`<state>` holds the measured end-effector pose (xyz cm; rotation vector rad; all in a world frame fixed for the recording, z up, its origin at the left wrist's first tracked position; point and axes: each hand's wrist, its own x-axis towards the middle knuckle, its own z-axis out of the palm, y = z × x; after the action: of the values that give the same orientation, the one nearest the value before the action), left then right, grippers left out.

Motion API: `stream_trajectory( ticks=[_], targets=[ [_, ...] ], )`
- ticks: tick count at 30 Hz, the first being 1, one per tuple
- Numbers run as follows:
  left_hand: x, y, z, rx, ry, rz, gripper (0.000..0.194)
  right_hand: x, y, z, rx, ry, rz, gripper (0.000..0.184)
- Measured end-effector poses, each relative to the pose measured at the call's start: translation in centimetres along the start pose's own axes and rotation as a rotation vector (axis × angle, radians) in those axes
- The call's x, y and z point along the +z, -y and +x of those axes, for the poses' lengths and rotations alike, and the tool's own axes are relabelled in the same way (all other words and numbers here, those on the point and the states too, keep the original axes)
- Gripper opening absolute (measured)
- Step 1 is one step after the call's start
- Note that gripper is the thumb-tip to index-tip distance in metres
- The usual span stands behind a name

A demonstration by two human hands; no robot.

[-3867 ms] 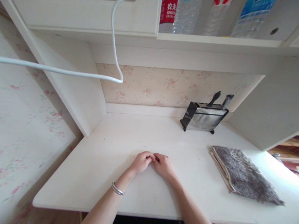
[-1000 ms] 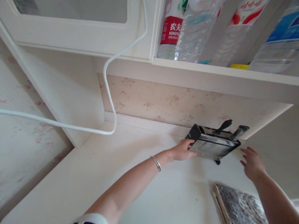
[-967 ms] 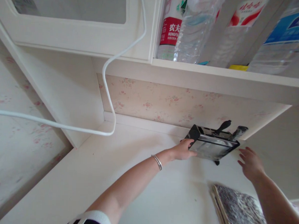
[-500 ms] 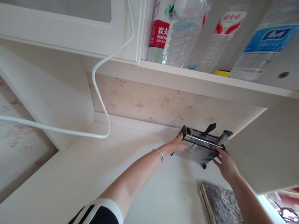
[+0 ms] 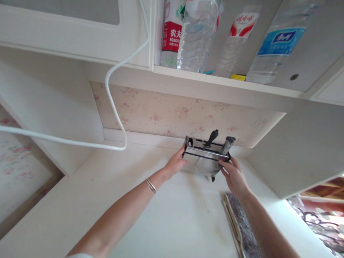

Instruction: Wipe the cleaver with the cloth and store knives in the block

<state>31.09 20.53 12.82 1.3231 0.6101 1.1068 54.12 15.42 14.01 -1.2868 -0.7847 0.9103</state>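
A knife rack (image 5: 201, 164) with a shiny metal top edge and a clear or reflective front stands at the back of the white surface, close to the wall. A black handle (image 5: 212, 138) and a thicker dark, worn-looking handle (image 5: 228, 145) stick up from its slotted top. My left hand (image 5: 176, 163) grips the rack's left end, thumb at the front. My right hand (image 5: 234, 177) holds its right end, with the fingers closed round the corner. The blades, if any, do not show clearly.
A folded grey cloth (image 5: 245, 235) lies near my right forearm. A white cable (image 5: 113, 100) hangs across the left. Several plastic bottles (image 5: 198, 36) stand on the shelf (image 5: 219, 80) overhead. A side panel (image 5: 298, 148) bounds the right; cluttered items (image 5: 323, 228) lie beyond.
The view has shifted, so the rack and both hands appear further left. The rack now sits more level and close to the back wall, still between both hands.
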Motion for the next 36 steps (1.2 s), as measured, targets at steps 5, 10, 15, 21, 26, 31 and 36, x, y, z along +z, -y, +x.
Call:
stream_trajectory(
  ticks=[5,10,15,21,26,31,36],
  targets=[
    [-4.4,-3.1,-3.2,0.020,-0.070,0.076,0.081,5.4,0.2,-2.8,-0.081,0.180,0.030,0.041],
    [-8.6,-4.6,-6.8,0.031,-0.210,0.137,0.068,10.3,-1.1,-5.4,-0.088,0.363,0.057,0.044],
    [-12.0,-4.7,-9.6,0.061,-0.310,0.120,0.062,14.0,-2.7,-7.0,-0.029,0.461,0.075,0.048],
    [-14.4,-4.6,-10.6,0.033,-0.384,0.107,0.065,16.4,-2.6,-7.6,-0.032,0.531,0.087,0.050],
    [-15.2,-4.8,-10.3,0.000,-0.365,0.294,0.061,15.6,-3.9,-6.8,0.044,0.502,0.163,0.046],
    [-15.7,-5.7,-9.8,0.014,-0.593,0.700,0.051,12.2,-10.7,-8.0,0.256,0.317,0.190,0.024],
    [-14.4,-8.6,-7.3,0.135,-0.445,1.109,0.032,9.8,-17.2,-11.8,0.252,0.242,0.097,0.020]
  ],
)
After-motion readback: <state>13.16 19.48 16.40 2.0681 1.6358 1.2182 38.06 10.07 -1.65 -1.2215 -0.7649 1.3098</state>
